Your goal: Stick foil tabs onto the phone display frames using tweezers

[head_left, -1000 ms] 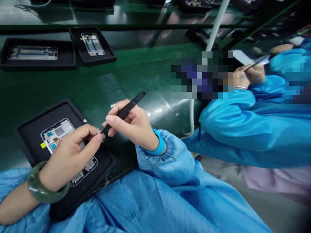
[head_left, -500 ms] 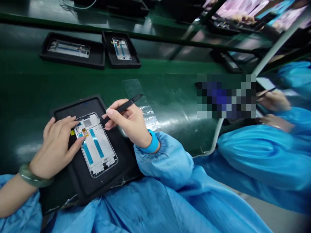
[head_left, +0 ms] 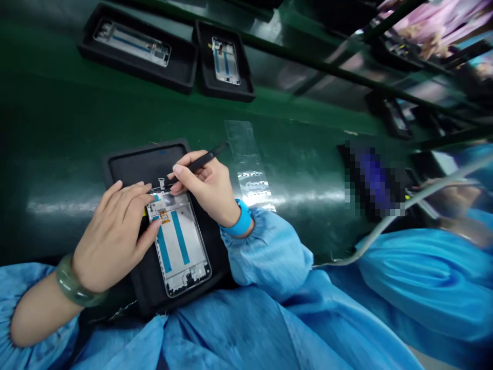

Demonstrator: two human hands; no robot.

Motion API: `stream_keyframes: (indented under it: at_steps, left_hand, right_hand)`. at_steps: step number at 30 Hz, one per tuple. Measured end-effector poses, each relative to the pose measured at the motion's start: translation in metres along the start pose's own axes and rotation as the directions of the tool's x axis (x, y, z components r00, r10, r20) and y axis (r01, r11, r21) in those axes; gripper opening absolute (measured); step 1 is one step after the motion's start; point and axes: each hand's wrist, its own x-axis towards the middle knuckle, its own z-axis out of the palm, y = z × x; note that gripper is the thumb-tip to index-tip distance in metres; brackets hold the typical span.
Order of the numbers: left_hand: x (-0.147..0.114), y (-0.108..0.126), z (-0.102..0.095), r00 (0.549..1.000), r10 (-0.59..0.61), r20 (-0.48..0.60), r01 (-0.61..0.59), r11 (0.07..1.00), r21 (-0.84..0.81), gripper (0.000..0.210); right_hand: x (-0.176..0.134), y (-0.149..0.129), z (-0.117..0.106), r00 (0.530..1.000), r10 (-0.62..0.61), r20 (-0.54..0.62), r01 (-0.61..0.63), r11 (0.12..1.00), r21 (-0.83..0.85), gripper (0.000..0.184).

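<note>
A phone mid-frame [head_left: 181, 246] with two blue strips and a small orange flex cable [head_left: 165, 216] lies in a black foam tray [head_left: 131, 163]. My left hand [head_left: 121, 228] rests along its upper left side, fingers stretched out and thumb apart, the thumb tip by the flex cable. Black tweezers [head_left: 202, 161] are gripped in my right hand [head_left: 210, 187], slanting down to the frame's top edge. By their tip a small pale metal piece [head_left: 162, 183] shows at that edge; whether the tips pinch it I cannot tell.
Two black trays [head_left: 138, 67] [head_left: 246, 92] at the back hold similar phone frames. A clear plastic strip [head_left: 254, 174] lies right of my right hand. Farther right are a pale pole or tube [head_left: 373, 241], a blurred-out area and a co-worker's blue sleeve [head_left: 419, 277].
The view has shifted, so the trays sit higher and the work farther right. A small pale metal piece now shows by the tweezers' tip, over the frame's top edge.
</note>
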Motion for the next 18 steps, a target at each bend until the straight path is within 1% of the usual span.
stream_keyframes:
  at_steps: [4, 12, 18]
  left_hand:
    - [0.0, 0.0026, -0.0022, 1.0, -0.029, -0.003, 0.029, 0.999, -0.024, 0.026]
    - [-0.0008, 0.0064, -0.0047, 1.0, -0.013, 0.016, 0.013, 1.0, -0.007, 0.023]
    - [-0.001, 0.0075, -0.0061, 0.999, -0.023, 0.026, 0.023, 1.0, -0.005, 0.022]
  right_hand:
    - [-0.0039, -0.0021, 0.0001, 1.0, -0.005, -0.003, 0.004, 0.997, -0.074, 0.028]
    - [-0.0066, -0.0018, -0.0016, 0.998, 0.035, 0.05, -0.028, 0.989, -0.144, 0.024]
    - [-0.01, -0.0011, -0.0032, 0.996, 0.012, 0.09, 0.012, 0.965, -0.263, 0.023]
